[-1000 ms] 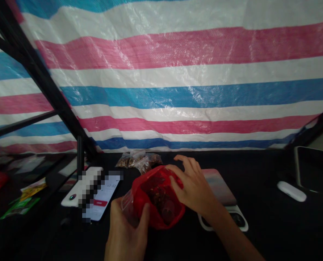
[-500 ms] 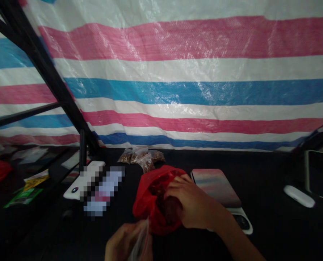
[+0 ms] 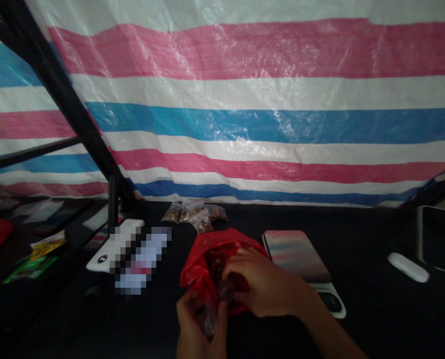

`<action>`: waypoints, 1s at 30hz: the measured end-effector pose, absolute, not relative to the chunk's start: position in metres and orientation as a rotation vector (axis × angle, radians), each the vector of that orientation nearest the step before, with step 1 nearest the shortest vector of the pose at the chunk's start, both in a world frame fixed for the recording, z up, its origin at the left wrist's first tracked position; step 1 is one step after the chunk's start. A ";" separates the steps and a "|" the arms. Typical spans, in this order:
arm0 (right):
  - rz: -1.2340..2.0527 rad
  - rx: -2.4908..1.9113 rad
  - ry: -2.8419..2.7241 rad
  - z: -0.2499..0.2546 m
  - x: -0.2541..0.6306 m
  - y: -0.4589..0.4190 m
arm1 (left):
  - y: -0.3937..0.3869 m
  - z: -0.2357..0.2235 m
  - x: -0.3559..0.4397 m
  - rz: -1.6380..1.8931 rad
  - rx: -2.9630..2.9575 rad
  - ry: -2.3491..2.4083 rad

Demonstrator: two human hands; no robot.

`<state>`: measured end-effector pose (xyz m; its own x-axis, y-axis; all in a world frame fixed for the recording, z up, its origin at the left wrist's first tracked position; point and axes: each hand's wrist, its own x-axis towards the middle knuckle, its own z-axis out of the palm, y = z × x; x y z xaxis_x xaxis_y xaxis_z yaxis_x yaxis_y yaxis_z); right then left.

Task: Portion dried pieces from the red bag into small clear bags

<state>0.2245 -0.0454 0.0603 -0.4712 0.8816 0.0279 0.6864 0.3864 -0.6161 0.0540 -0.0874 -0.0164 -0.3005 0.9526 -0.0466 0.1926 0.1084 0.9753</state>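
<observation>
A red plastic bag (image 3: 203,249) stands with its mouth open, dark brown loose bits (image 3: 215,264) inside. My right hand (image 3: 263,284) reaches over its right rim with the fingers curled into the mouth. At those fingertips is a small rounded, dark see-through thing (image 3: 228,290), blurred, its kind unclear. At the near side of the red bag, my left hand (image 3: 198,324) pinches a small clear zip bag (image 3: 208,319) between thumb and fingers. Right behind the red bag lie several filled clear zip bags (image 3: 200,219).
A scale with a shiny plate (image 3: 297,254) sits right of the red bag. Left are a white phone-like device (image 3: 99,259) and a blurred-out item (image 3: 147,259). Farther left lie green and yellow packets (image 3: 33,269). A white oblong case (image 3: 408,268) and a dark screen (image 3: 443,239) are at right.
My left hand has moved right and up with the clear zip bag, close against the red bag. My right hand stays at the mouth, its fingertips now nearer the zip bag.
</observation>
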 end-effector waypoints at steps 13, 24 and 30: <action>0.267 -1.868 -2.282 0.058 0.227 -0.037 | -0.063 0.020 0.024 1.268 0.678 1.392; 0.419 -1.632 -2.321 0.056 0.230 -0.044 | -0.067 0.028 0.033 1.267 0.915 1.470; 0.381 -1.592 -2.373 0.056 0.223 -0.041 | -0.059 0.021 0.040 1.218 1.063 1.471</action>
